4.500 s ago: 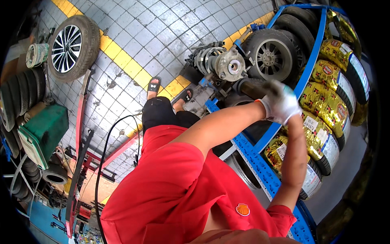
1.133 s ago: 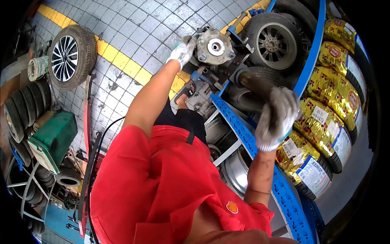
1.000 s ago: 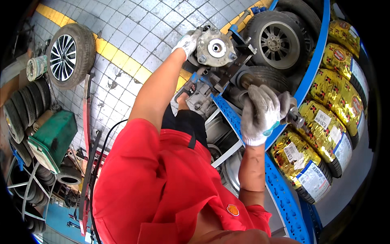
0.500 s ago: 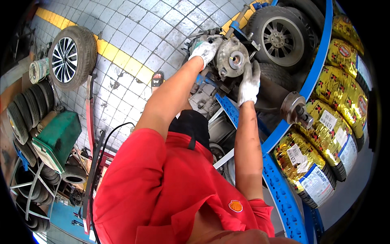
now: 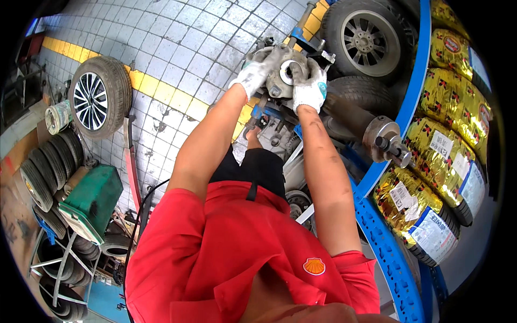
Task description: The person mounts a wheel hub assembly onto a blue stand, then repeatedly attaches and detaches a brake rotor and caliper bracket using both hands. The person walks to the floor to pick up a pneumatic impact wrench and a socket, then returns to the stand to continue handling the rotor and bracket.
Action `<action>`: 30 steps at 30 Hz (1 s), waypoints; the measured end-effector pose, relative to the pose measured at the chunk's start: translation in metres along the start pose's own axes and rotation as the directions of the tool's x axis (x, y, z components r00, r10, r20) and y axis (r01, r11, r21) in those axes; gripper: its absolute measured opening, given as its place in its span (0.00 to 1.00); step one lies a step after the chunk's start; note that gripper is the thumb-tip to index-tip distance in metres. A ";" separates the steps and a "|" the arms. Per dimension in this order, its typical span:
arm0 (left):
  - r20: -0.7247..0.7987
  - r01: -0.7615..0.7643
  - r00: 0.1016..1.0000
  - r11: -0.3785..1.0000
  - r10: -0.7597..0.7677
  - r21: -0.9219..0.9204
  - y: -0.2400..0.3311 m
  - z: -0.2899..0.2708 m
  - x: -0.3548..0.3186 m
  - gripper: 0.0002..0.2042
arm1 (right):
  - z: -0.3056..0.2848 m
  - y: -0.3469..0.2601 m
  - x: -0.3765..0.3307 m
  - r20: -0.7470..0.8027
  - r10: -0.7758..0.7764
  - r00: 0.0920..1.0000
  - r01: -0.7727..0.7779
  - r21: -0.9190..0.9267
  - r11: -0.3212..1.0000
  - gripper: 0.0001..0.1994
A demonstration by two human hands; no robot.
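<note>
Both my hands wear white, grease-stained work gloves. Between them is a grey metal steering knuckle point(image 5: 276, 85) with a round bore through its middle, its hole turned up toward me. My left hand point(image 5: 254, 75) has its fingers wrapped round the left side of the knuckle. On the right side, my right hand point(image 5: 311, 90) grips it with fingers curled near the bore. A blue clamp point(image 5: 298, 39) with a metal bar stands just beyond the knuckle. Part of the knuckle is hidden behind my gloves.
To the right, a thick metal cylinder point(image 5: 377, 134) points toward a blue frame post point(image 5: 412, 102). Gold-wrapped tyres point(image 5: 431, 145) stack beyond it. A wheel point(image 5: 369, 43) stands at the far right, another wheel point(image 5: 97, 97) at left, near a green bin point(image 5: 94, 199) and several tyres.
The knuckle and both hands have shifted slightly left and farther away. My right hand has changed from fingers laid along the part's side to curled round it, and the part has turned.
</note>
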State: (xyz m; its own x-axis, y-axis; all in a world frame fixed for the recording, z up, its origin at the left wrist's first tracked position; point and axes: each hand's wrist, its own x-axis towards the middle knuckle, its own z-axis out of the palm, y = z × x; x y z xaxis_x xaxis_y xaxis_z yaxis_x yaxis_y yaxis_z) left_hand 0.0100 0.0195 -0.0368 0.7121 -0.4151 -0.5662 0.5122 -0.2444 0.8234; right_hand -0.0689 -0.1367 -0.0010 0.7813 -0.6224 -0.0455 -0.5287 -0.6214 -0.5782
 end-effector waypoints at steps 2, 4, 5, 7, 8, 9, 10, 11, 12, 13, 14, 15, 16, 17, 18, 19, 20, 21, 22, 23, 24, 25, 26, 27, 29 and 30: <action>-0.028 0.071 0.997 0.974 -0.067 0.216 0.007 0.008 -0.002 0.40 | -0.006 -0.001 0.008 0.079 0.116 0.990 -0.122 0.081 0.989 0.28; -0.048 0.066 0.997 0.976 -0.058 0.209 -0.003 0.010 -0.002 0.36 | -0.002 0.017 0.022 0.215 0.257 0.942 -0.334 0.548 0.767 0.20; -0.061 0.079 0.996 0.942 -0.063 0.327 0.014 0.010 -0.011 0.33 | 0.000 0.019 0.027 0.186 0.290 0.939 -0.345 0.522 0.780 0.19; -0.028 0.002 0.999 0.822 0.018 0.569 0.015 0.008 -0.012 0.27 | 0.014 0.027 0.026 0.085 0.321 0.943 -0.324 0.451 0.832 0.16; 0.027 -0.087 0.995 0.727 0.094 0.681 -0.005 0.005 -0.005 0.25 | 0.023 0.025 0.023 0.012 0.315 0.949 -0.284 0.465 0.838 0.16; 0.094 -0.173 0.983 0.608 0.160 0.775 -0.016 0.003 0.002 0.24 | 0.025 0.018 0.021 0.011 0.322 0.947 -0.284 0.501 0.817 0.15; 0.095 -0.185 0.979 0.578 0.182 0.795 -0.025 0.001 0.011 0.22 | 0.024 0.013 0.021 0.010 0.329 0.944 -0.283 0.536 0.795 0.15; 0.100 -0.193 0.976 0.550 0.195 0.813 -0.029 0.001 0.011 0.20 | 0.025 0.013 0.022 -0.008 0.329 0.944 -0.281 0.501 0.818 0.14; 0.104 -0.200 0.972 0.521 0.209 0.830 -0.034 0.002 0.011 0.19 | 0.029 0.015 0.025 -0.035 0.350 0.936 -0.280 0.530 0.801 0.14; 0.083 -0.182 0.974 0.513 0.211 0.839 -0.039 0.004 0.008 0.18 | 0.030 0.016 0.020 -0.039 0.372 0.928 -0.283 0.576 0.767 0.14; 0.100 -0.193 0.972 0.488 0.210 0.851 -0.039 0.004 0.008 0.18 | 0.026 0.007 0.019 -0.045 0.388 0.920 -0.278 0.625 0.730 0.15; 0.117 -0.204 0.971 0.463 0.210 0.862 -0.039 0.003 0.008 0.19 | 0.028 0.010 0.020 -0.033 0.379 0.925 -0.294 0.570 0.767 0.16; 0.134 -0.215 0.969 0.438 0.209 0.873 -0.039 0.003 0.008 0.19 | 0.031 0.017 0.020 -0.020 0.369 0.929 -0.307 0.513 0.802 0.16; 0.016 -0.132 0.980 0.594 0.197 0.793 -0.025 0.008 0.003 0.20 | 0.032 0.022 0.022 -0.010 0.365 0.931 -0.321 0.454 0.831 0.17; -0.100 -0.048 0.982 0.730 0.159 0.682 -0.001 0.015 -0.009 0.20 | 0.030 0.022 0.020 -0.012 0.375 0.927 -0.334 0.428 0.840 0.17; -0.213 0.024 0.971 0.840 0.109 0.542 0.017 0.017 -0.012 0.20 | 0.028 0.017 0.022 -0.017 0.378 0.926 -0.339 0.407 0.848 0.17; -0.122 0.028 0.991 0.798 0.057 0.603 0.018 0.014 -0.004 0.22 | 0.026 0.013 0.021 -0.016 0.380 0.925 -0.345 0.383 0.857 0.17; -0.034 0.026 0.999 0.749 -0.005 0.662 0.019 0.009 0.008 0.24 | 0.025 0.010 0.020 -0.029 0.354 0.935 -0.314 0.396 0.863 0.18; 0.050 0.016 0.996 0.696 -0.074 0.718 0.017 0.005 0.015 0.26 | 0.025 0.008 0.017 -0.009 0.370 0.929 -0.342 0.364 0.867 0.18; 0.037 -0.149 0.981 0.614 0.191 0.775 0.005 0.014 0.019 0.24 | 0.022 0.004 0.019 0.000 0.384 0.923 -0.362 0.332 0.871 0.18; 0.017 -0.251 0.887 0.451 0.462 0.857 -0.008 0.022 0.023 0.21 | 0.020 0.001 0.021 0.011 0.398 0.917 -0.383 0.299 0.874 0.18; -0.010 -0.244 0.734 0.277 0.679 0.929 -0.021 0.029 0.028 0.20 | 0.017 -0.005 0.021 0.006 0.350 0.937 -0.332 0.336 0.881 0.18; -0.088 -0.218 0.660 0.302 0.746 0.928 -0.031 0.034 0.032 0.18 | 0.019 -0.003 0.021 -0.006 0.349 0.937 -0.326 0.345 0.880 0.17; -0.025 -0.181 0.833 0.315 0.552 0.932 -0.014 0.037 0.025 0.18 | 0.021 0.004 0.021 -0.021 0.359 0.933 -0.328 0.354 0.876 0.17; 0.072 -0.089 0.995 0.299 0.070 0.950 0.022 0.033 0.013 0.17 | 0.020 0.007 0.022 -0.006 0.367 0.930 -0.330 0.423 0.844 0.17; 0.074 -0.098 0.993 0.297 0.093 0.950 0.015 0.031 0.013 0.17 | 0.020 0.004 0.022 -0.004 0.384 0.923 -0.354 0.378 0.855 0.17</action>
State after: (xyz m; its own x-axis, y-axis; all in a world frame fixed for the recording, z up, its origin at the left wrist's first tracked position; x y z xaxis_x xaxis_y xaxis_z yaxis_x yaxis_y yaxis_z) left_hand 0.0124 -0.0167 -0.0308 0.7194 -0.4993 -0.4828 -0.3738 -0.8642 0.3368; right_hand -0.0477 -0.1435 -0.0203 0.5168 -0.8155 -0.2605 -0.6035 -0.1311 -0.7865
